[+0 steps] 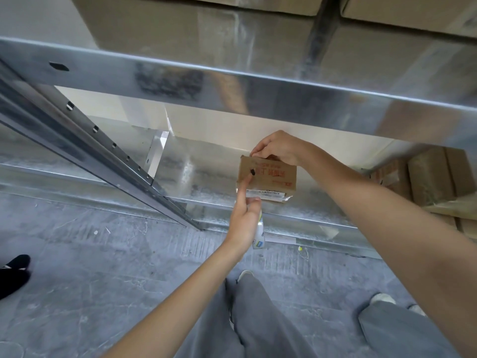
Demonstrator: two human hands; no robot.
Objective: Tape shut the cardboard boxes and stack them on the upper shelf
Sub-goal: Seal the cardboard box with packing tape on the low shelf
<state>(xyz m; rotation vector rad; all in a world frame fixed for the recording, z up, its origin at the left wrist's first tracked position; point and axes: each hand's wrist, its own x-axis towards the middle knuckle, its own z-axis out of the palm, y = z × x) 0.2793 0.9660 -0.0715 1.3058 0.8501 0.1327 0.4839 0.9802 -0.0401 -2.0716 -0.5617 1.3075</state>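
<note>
Right hand (pixel 277 148): grip pinches the far top edge of the small cardboard box (pixel 267 178), fingers curled over it from behind. Left hand (pixel 245 218): forefinger extended, tip pressing the box's top face near its left edge, beside a dark spot; the remaining fingers curl round a white object with a green-blue label (pixel 259 235), possibly a tape roll or dispenser, cannot tell which.

Box sits on the lower shelf (pixel 201 177), near its front edge. It is closed; contents hidden. A barcode label shows on its near side. Whether tape is already across the seam: cannot tell.

Right of the box, same shelf: brown cardboard cartons (pixel 436 177), closed or wrapped, contents not visible. Above the box: upper shelf (pixel 232 81), with 2 large cartons (pixel 206 29) already on it.

Risks, as judgement:
- Grip on the box is only a 2-point hold; pressing down with 1 finger could tip or slide the box toward the shelf front.
- Left hand is doing 2 jobs; the held object may slip.
- Tape laid crooked if the flap lifts.
</note>
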